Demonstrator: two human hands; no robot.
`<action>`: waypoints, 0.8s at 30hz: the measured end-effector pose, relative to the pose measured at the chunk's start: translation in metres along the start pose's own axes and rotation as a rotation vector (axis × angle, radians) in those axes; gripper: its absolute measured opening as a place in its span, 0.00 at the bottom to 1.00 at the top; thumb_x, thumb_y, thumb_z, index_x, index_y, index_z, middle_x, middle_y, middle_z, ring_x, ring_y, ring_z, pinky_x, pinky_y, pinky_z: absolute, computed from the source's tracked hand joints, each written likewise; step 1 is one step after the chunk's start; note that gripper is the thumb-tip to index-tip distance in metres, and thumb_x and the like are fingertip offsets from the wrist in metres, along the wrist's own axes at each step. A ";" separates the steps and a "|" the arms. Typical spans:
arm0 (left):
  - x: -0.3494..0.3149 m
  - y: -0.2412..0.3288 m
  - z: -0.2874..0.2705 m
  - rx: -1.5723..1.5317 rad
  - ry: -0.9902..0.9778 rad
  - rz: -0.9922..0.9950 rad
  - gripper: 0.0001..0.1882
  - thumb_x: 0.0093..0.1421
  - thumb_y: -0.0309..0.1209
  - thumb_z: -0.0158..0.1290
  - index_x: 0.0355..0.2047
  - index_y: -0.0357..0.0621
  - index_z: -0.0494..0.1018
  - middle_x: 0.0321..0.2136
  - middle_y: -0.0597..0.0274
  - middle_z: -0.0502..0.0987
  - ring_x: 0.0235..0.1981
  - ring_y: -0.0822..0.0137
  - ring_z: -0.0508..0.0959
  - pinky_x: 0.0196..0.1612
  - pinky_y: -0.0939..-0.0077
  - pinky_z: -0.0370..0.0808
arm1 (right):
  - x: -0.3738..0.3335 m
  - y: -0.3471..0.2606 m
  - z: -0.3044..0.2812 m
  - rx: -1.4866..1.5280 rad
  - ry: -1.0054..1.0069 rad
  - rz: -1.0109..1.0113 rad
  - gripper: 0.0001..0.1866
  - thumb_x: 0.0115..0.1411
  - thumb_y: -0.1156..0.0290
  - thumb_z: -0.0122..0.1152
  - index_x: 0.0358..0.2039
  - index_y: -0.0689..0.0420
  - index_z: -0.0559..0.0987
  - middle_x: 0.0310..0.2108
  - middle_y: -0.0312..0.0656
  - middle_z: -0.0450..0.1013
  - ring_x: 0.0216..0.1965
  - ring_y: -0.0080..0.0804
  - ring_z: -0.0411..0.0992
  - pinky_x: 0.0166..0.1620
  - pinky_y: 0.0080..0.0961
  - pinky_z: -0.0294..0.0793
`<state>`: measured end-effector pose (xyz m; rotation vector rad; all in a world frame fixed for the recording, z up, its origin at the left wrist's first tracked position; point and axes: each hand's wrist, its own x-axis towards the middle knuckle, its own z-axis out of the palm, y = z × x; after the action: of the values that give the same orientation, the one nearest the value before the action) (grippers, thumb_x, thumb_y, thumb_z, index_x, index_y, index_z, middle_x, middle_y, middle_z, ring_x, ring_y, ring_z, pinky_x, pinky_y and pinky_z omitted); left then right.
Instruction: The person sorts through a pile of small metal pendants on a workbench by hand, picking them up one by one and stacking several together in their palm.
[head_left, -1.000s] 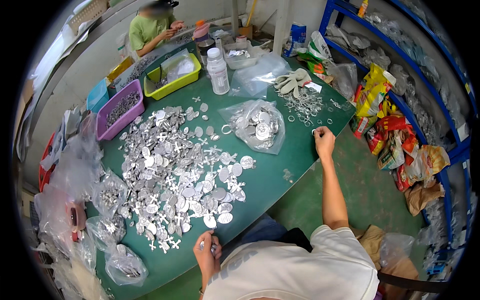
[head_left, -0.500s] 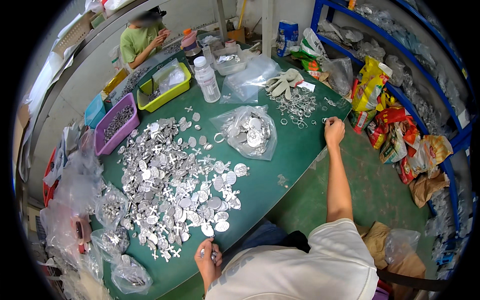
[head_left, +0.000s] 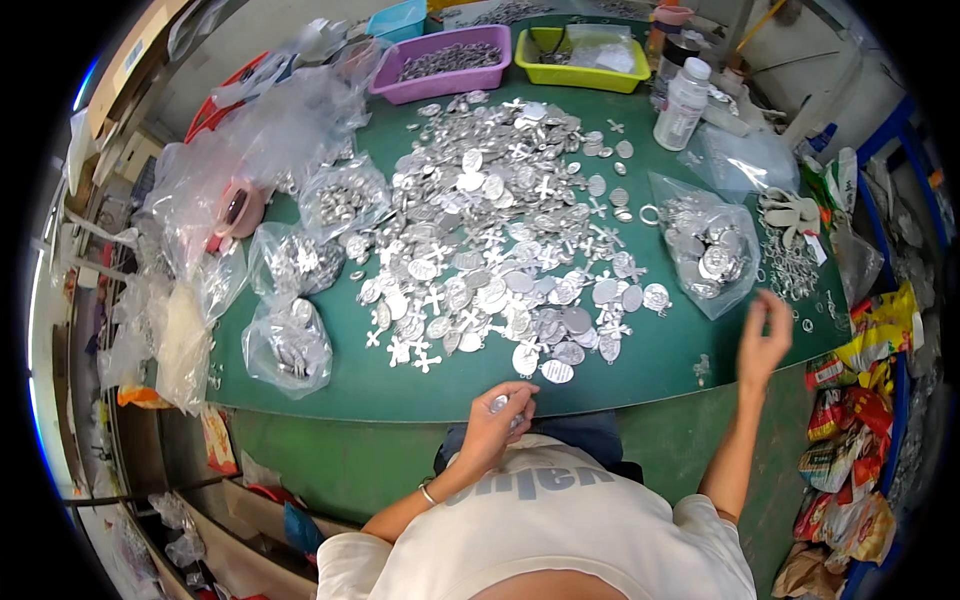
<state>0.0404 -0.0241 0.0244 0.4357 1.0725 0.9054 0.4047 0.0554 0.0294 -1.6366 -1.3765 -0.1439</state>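
My left hand (head_left: 500, 425) is closed around several silver oval medals at the table's front edge. Just beyond it lies a wide heap of silver medals and cross charms (head_left: 490, 250), with a loose oval medal (head_left: 557, 371) closest to the fingers. My right hand (head_left: 765, 345) hovers over the table's right front part, its fingers apart and nothing visible between them. Beyond that hand sits a clear plastic bag of larger round medals (head_left: 715, 262). Small metal rings (head_left: 790, 265) lie in a pile to its right, partly beneath a pale glove (head_left: 790, 212).
A purple tray (head_left: 400, 93) and a yellow-green tray (head_left: 580, 77) stand at the back, beside a white bottle (head_left: 683, 105). Filled plastic bags (head_left: 287, 350) line the left side. Colourful sacks (head_left: 845, 410) and a blue shelf (head_left: 905, 130) are at right.
My view has swung left. My right hand has left the table's far right corner by the rings and come nearer the bag of medals. My left hand still grips its medals.
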 end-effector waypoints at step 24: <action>0.006 0.026 -0.058 -1.153 -0.288 0.039 0.21 0.64 0.35 0.35 0.56 0.40 0.57 0.57 0.47 0.58 0.60 0.51 0.57 0.62 0.53 0.53 | -0.084 -0.178 0.151 0.042 -0.817 -0.610 0.22 0.52 0.71 0.57 0.49 0.56 0.69 0.54 0.43 0.60 0.57 0.44 0.57 0.56 0.46 0.54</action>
<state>-0.0211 -0.0108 0.0133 -0.3748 0.1659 1.2842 0.1610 0.0869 -0.0009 -1.2164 -2.4579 0.2305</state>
